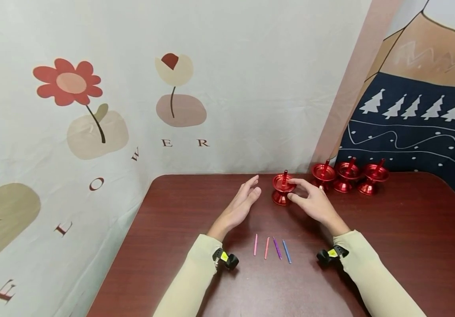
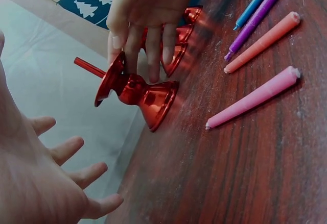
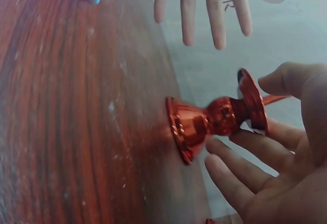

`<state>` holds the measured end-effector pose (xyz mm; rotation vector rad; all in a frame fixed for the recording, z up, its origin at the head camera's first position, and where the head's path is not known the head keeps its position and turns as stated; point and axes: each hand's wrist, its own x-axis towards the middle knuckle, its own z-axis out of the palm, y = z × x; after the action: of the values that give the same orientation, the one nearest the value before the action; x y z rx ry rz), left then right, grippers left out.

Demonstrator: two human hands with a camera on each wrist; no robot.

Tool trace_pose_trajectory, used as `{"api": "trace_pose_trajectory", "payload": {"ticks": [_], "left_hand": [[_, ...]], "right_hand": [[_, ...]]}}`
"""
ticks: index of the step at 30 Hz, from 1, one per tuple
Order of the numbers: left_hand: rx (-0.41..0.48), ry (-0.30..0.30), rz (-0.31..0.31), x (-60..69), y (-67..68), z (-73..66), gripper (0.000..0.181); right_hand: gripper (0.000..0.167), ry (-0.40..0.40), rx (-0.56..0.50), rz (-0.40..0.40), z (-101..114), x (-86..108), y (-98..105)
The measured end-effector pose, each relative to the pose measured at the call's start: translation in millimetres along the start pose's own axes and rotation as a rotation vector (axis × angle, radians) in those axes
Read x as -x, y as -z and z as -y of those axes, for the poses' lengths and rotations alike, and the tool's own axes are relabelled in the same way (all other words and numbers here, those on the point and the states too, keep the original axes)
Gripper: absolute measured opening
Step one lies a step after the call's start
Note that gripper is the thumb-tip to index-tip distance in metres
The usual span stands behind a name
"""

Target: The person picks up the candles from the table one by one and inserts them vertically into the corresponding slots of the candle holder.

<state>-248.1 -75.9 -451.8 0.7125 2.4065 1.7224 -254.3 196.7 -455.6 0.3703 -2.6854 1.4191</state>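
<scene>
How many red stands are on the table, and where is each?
4. One red stand is between the left hand and the right hand. Three are in a row farther right: left stand, partly hidden by the right hand, middle stand and right stand.

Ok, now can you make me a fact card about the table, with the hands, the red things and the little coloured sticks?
Table: dark red-brown with wood grain
Near the hands: one shiny red footed stand with a dish and upright rod, standing upright
Further right: three matching shiny red stands in a row
Slim sticks, left to right: light pink, coral, purple, blue
Left hand: fingers straight, apart from the stand
Right hand: fingers and thumb at the single stand; firm grip unclear
</scene>
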Motion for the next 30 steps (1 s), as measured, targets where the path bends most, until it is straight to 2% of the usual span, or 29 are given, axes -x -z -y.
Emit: {"api": "trace_pose_trajectory", "payload": {"ticks": [4, 7, 9, 11, 15, 16, 19, 23, 26, 30], "left_hand": [[-0.033, -0.044, -0.002, -8.8, 0.6, 29.0, 0.087], [-0.012, -0.051, 0.016, -12.0, 0.8, 37.4, 0.085], [0.026, -0.055, 0.041, -11.8, 1.2, 36.8, 0.087], [0.067, -0.043, 0.070, -8.8, 1.6, 27.6, 0.088], [0.048, -0.011, 0.101, -6.0, 1.0, 19.5, 0.086], [0.054, 0.009, 0.107, -3.1, 1.3, 11.5, 0.086], [-0.003, 0.042, 0.103, -1.6, 0.6, 8.8, 0.090], [-0.092, 0.069, 0.084, -0.3, -0.1, 9.1, 0.096], [-0.109, 0.077, 0.075, 0.5, 0.6, 9.3, 0.097], [-0.112, 0.090, 0.080, 1.2, 2.7, 7.3, 0.097]], "right_hand": [[0.042, 0.039, -0.013, 0.061, 3, 0.9, -3], [0.039, 0.085, -0.020, 0.084, 4, 1.7, -6], [0.037, 0.109, -0.029, 0.094, 5, 2.5, -9], [0.036, 0.131, -0.033, 0.105, 6, 3.5, -11], [0.032, 0.176, -0.018, 0.125, 11, 5.3, -17], [0.031, 0.187, -0.012, 0.126, 12, 5.9, -18], [0.030, 0.233, -0.010, 0.137, 15, 6.9, -23], [0.031, 0.266, -0.058, 0.161, 17, 8.1, -26], [0.037, 0.217, -0.151, 0.194, 16, 8.8, -26], [0.047, 0.094, -0.300, 0.263, 15, 9.9, -18]]}}
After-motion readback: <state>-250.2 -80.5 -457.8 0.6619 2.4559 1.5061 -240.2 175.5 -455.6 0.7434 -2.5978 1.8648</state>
